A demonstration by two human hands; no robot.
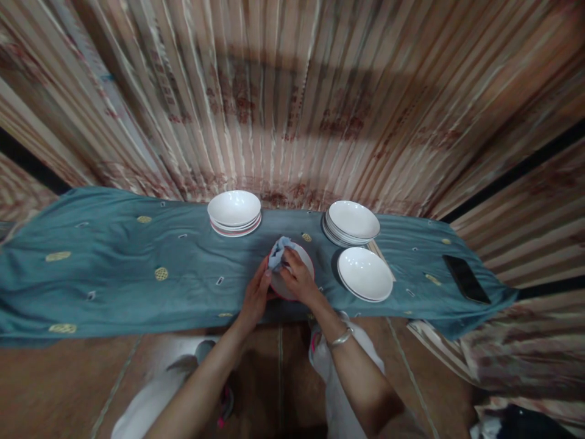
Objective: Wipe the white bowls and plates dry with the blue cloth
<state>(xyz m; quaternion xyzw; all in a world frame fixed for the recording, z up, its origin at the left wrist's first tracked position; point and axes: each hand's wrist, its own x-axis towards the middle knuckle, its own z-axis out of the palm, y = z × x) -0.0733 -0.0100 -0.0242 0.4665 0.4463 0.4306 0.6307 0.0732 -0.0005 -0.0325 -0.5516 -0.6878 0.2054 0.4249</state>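
Observation:
A white plate with a red rim (305, 256) is near the front edge of the cloth-covered table, between my hands. My left hand (258, 289) grips its left edge. In my right hand (298, 275) is a bunched light-blue cloth (280, 249), pressed against the upper left of the plate. My fingers cover part of the plate's face, so whether it rests on the table or is slightly raised I cannot tell.
Behind and to the left stands a stack of white plates (234, 208), some red-rimmed. Two more stacks, a rear stack (354, 219) and a front stack (365, 274), sit on the right beside a light wooden strip (382, 259). A black phone (466, 279) lies at the right end of the green tablecloth (119, 268).

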